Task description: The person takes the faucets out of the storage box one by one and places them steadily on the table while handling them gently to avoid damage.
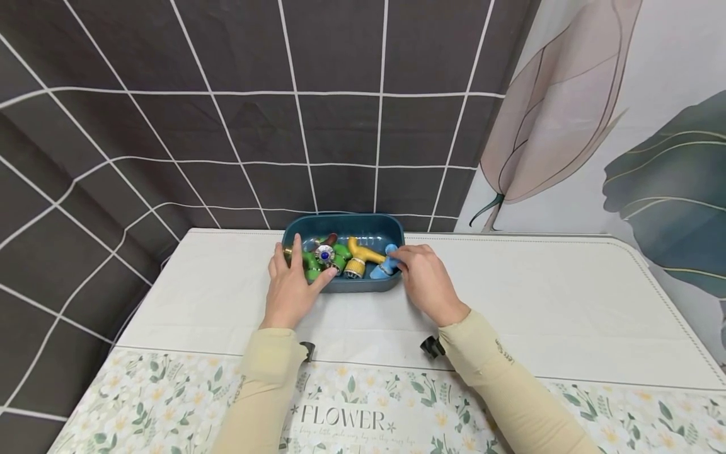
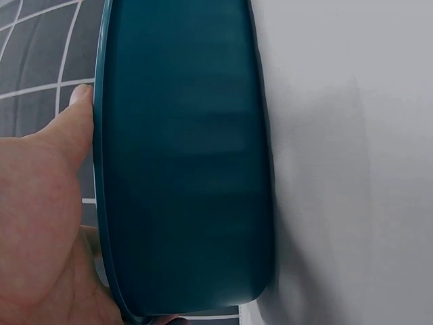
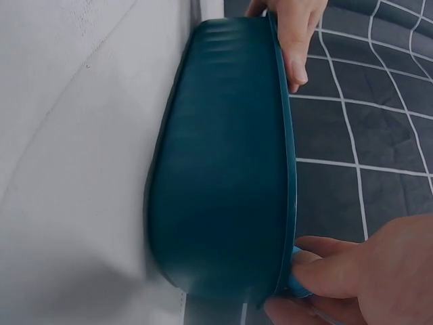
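A dark teal tub (image 1: 350, 286) stands on the white, flower-printed table (image 1: 539, 302).

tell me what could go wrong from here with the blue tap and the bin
The blue tap might slip, since the right hand pinches it only with its fingertips. The yellow tap lies right beside it, so it could get knocked. The left hand rests at the rim of the bin, so uneven pressure there might shift or tip it.
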`<state>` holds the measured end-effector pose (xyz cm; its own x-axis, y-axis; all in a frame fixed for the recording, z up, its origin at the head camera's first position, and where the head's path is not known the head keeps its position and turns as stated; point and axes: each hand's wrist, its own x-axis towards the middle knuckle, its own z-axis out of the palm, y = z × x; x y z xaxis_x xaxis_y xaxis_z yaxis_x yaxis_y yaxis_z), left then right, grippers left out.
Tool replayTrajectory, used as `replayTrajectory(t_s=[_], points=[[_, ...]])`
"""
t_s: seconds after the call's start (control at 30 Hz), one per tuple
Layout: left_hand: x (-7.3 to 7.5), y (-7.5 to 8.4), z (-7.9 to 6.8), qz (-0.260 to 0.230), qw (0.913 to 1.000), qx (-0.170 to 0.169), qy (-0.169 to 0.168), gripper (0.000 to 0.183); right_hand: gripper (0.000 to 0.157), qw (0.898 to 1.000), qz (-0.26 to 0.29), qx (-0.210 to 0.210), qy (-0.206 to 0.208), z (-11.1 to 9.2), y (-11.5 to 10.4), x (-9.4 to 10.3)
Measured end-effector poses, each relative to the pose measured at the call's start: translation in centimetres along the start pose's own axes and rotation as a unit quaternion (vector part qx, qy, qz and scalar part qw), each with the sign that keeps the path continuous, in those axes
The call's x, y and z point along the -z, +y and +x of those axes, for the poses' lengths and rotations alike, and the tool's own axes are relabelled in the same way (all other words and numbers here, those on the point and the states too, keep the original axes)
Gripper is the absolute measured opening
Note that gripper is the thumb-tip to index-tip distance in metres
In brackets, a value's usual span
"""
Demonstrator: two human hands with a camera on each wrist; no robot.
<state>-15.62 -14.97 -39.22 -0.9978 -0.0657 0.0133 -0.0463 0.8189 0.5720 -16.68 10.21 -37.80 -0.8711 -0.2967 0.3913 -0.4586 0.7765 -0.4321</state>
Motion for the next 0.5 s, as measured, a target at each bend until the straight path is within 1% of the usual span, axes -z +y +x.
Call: replayTrajectory(t_s=[0.17,0.27,0.5], points=[[0.04,0.05,-0.03,-0.003,1.0,0.003,-0.002,0.101,0.024,1.0,0.01,-0.002,-0.002,-0.04,0.17,0.11],[0.06,0.11,-0.06,-0.005,1.0,0.005,-0.003,0.1,0.025,1.0,0.026,-0.007,-0.004,-0.09,0.36,0.21],[0.1,0.11,-0.03,-0.004,1.0,0.005,-0.003,0.1,0.022,0.998,0.056,-0.021,0.001,-0.16,0.8,0.59]])
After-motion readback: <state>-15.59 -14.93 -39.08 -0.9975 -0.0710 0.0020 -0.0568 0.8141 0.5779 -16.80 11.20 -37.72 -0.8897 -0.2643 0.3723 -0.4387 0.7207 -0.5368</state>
